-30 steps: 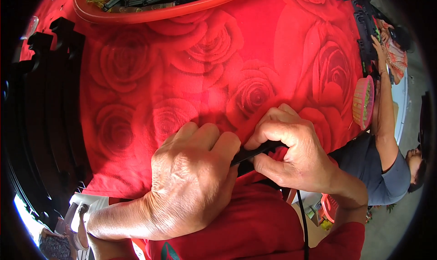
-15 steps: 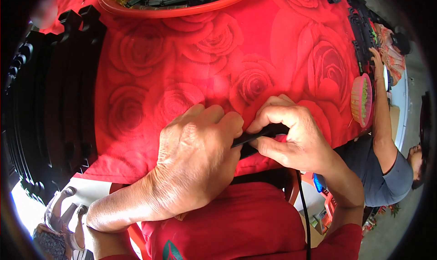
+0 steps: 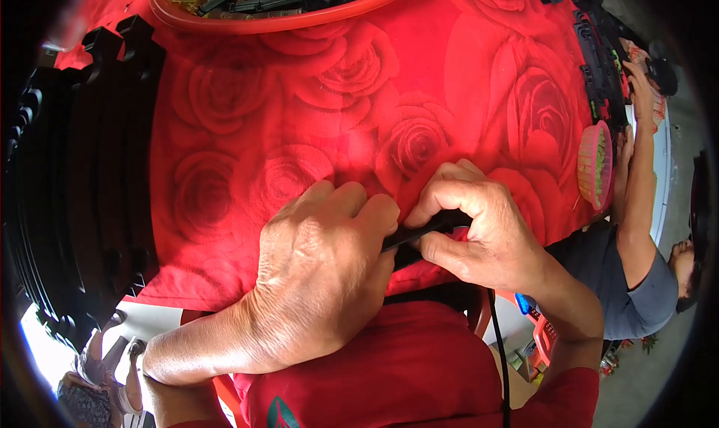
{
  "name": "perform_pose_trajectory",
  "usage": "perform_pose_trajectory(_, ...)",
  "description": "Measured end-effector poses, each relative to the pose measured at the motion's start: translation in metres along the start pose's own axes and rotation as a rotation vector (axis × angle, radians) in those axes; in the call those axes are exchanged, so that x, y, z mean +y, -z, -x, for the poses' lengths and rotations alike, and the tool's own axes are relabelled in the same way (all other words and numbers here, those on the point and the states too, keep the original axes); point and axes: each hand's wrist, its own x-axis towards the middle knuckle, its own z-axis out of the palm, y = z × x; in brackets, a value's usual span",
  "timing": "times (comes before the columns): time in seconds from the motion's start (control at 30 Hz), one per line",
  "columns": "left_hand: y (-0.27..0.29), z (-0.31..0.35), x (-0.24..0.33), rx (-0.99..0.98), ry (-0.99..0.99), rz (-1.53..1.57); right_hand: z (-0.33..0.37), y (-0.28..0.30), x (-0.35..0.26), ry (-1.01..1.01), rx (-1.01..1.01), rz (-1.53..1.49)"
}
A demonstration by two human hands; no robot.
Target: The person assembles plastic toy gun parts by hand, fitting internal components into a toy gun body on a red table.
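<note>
A dark, thin, black piece is gripped between my two hands at the near edge of the table; most of it is covered by fingers, so its kind does not show. My left hand is closed round its left end, knuckles up. On its right end, my right hand pinches it between thumb and bent fingers. The hands are close together, just above the red tablecloth printed with roses.
A stack of long black plastic parts stands at the left. At the far side is a red basin of dark pieces. A pink basket and black parts line the right edge, where a co-worker's arm reaches. A black cord hangs near my right arm.
Both hands keep their hold on the black piece, with only a slight shift. At the right, the co-worker's arm has moved, and a second hand now shows beside the pink basket.
</note>
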Motion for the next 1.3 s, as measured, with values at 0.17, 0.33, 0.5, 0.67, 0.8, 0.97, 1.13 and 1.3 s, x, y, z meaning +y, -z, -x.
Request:
perform_pose_trajectory(0.17,0.004,-0.002,0.003,-0.043,0.016,-0.001,0.0,-0.001,-0.004,-0.023,0.008,0.012)
perform_pose_trajectory(0.33,0.003,0.0,0.006,-0.031,0.021,-0.058,-0.003,0.001,-0.007,-0.013,-0.011,0.012)
perform_pose_trajectory(0.5,0.001,0.002,0.001,-0.021,-0.024,-0.046,0.003,-0.009,0.01,0.103,0.098,0.031)
perform_pose_trajectory(0.67,0.03,0.023,0.02,0.007,-0.096,-0.098,0.026,-0.012,-0.007,0.036,0.18,-0.191)
perform_pose_trajectory(0.8,0.047,0.037,0.025,-0.01,-0.043,-0.216,0.046,-0.016,-0.009,0.065,0.228,-0.213)
perform_pose_trajectory(0.97,0.033,0.04,0.023,-0.205,-0.027,-0.007,0.054,-0.025,-0.011,0.152,0.29,-0.127)
perform_pose_trajectory(1.13,0.037,0.03,0.032,-0.225,0.101,0.115,0.055,-0.015,-0.014,0.088,0.296,-0.138)
perform_pose_trajectory(1.3,0.042,0.036,0.03,-0.184,0.105,0.138,0.051,-0.001,-0.037,-0.215,0.078,-0.24)
